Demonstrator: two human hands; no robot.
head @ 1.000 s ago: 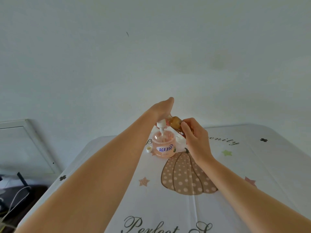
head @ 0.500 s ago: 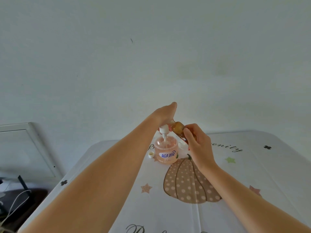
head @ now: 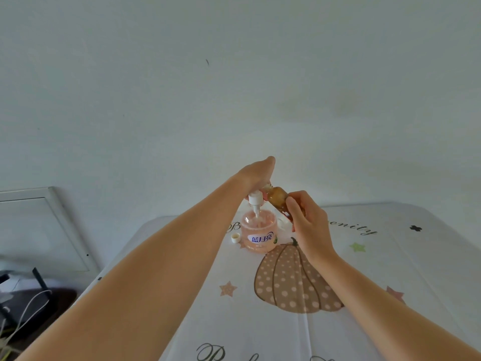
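A pink translucent soap bottle (head: 258, 237) with a blue label stands on the table. My left hand (head: 256, 174) grips its white pump (head: 253, 199) from above. The pump collar sits above the bottle's mouth, with the tube still reaching down inside. My right hand (head: 308, 225) holds a small amber bottle (head: 277, 198) tilted, its top end pointing at the pump collar and my left fingers. Most of the amber bottle's lower part is hidden by my fingers.
A small white cap (head: 235, 237) lies on the table just left of the soap bottle. The tablecloth (head: 390, 269) shows a dotted pumpkin and stars. A plain wall stands behind. At the lower left, beyond the table edge, are dark objects and white cables (head: 28, 306).
Both hands and both bottles keep nearly the same pose. Only the view has shifted slightly, so everything sits a little lower in frame than a second ago.
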